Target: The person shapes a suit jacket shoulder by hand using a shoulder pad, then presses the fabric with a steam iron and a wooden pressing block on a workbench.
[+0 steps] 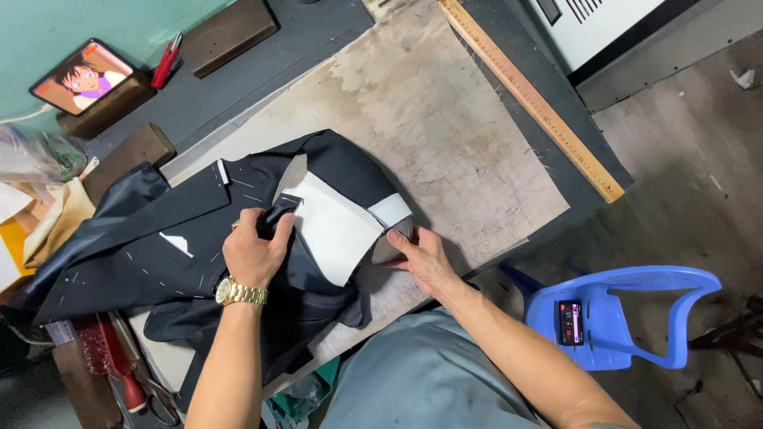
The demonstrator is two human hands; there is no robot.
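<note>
Jacket, dark w/ white basting stitches, lies spread across the worn worktable, its sleeve end turned out so the white lining faces up, prob. so the inside can be got at. Left hand, gold watch on the wrist, is closed in a pinch on a fold of dark cloth at the lining's upper edge, knuckles up, forearm coming straight in from below; the grip seems to keep the fabric taut. Right hand sits at the sleeve opening, thumb on top and fingers curled under the grey cuff edge, gripping it, wrist bent inward; looks like it holds the opening steady against the left's pull. Hands are apart, lining between them. Wooden ruler lies along the table's far edge, well clear. Phone stands propped on a wood block at the back. Blue plastic chair is on the floor to the right, a small device on its seat.
</note>
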